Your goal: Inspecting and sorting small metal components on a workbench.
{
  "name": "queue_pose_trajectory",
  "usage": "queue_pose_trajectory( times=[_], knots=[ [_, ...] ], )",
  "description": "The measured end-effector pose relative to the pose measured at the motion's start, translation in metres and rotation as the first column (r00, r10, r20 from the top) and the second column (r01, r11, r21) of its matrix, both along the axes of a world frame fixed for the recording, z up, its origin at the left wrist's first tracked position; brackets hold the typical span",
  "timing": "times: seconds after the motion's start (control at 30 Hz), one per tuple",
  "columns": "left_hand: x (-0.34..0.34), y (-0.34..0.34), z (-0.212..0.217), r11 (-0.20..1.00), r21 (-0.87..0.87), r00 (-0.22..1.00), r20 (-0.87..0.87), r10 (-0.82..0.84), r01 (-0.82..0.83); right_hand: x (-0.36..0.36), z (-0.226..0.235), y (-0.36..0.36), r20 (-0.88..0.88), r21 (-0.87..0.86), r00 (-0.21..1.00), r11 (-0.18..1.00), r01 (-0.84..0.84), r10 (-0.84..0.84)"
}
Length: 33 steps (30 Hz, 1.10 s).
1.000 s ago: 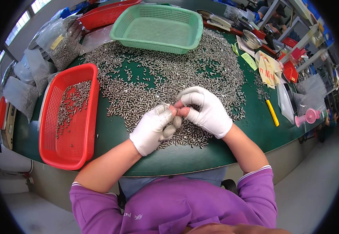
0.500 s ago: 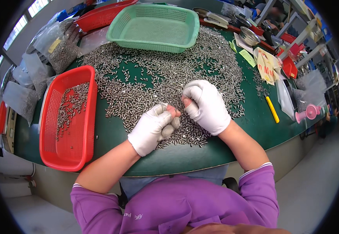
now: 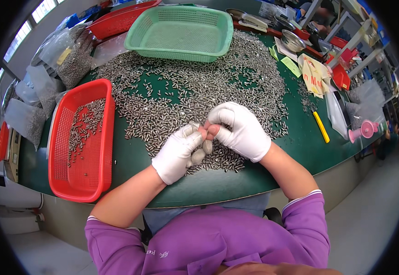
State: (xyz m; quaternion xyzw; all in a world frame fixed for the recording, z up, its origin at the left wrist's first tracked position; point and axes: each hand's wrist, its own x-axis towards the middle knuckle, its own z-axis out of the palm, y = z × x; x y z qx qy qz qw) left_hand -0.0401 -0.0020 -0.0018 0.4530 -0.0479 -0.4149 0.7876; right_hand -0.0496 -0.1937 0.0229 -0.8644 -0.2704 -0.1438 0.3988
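Small shiny metal parts, short and pin-like, lie in a wide heap (image 3: 162, 117) over the green table. Above the heap's near side, my left hand (image 3: 179, 151), in a white glove with bare fingertips, is closed with thumb and fingers pinched. My right hand (image 3: 239, 129), gloved the same way, meets it from the right, its thumb and forefinger pressed together at the left fingertips. Whatever sits between the fingertips is too small to make out. To the left of my left hand stands a red plastic basket (image 3: 106, 151) with some of the same metal parts inside.
A pale green basket (image 3: 178, 55) stands on the heap's far side. Filled plastic bags (image 3: 27, 123) line the left. On the right lie a yellow-handled cutter (image 3: 321, 127), paper sheets (image 3: 313, 75) and a small pink fan-like object (image 3: 364, 130). A steel bowl (image 3: 293, 42) is farther back.
My right hand has moved left and slightly down, so its fingertips now touch those of my left hand. The left hand has barely moved.
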Motion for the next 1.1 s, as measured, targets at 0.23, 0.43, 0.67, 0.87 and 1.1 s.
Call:
queue_pose_trajectory(
  times=[0.23, 0.43, 0.67, 0.87, 1.1],
  knots=[
    [0.004, 0.001, -0.002, 0.992, -0.126, 0.999, -0.021, 0.024, -0.026, 0.017, -0.015, -0.026, 0.129, -0.282, 0.949, 0.907, 0.313, -0.288],
    [0.004, 0.002, -0.002, 0.990, -0.127, 0.999, -0.020, 0.051, -0.053, 0.012, -0.016, -0.015, 0.134, -0.372, 0.967, 0.893, 0.253, -0.218],
    [0.005, 0.004, -0.002, 0.994, -0.099, 0.999, -0.041, 0.036, -0.040, 0.014, -0.017, -0.014, 0.096, -0.405, 0.968, 0.879, 0.251, -0.233],
    [0.003, 0.001, 0.001, 0.995, -0.069, 0.995, -0.070, 0.069, -0.074, 0.018, -0.012, -0.024, 0.142, -0.272, 0.934, 0.895, 0.354, -0.327],
    [0.003, 0.000, -0.003, 0.993, -0.115, 0.998, -0.061, 0.017, -0.024, 0.008, -0.008, -0.010, -0.016, -0.001, 0.999, 0.999, 0.046, -0.046]
  ],
)
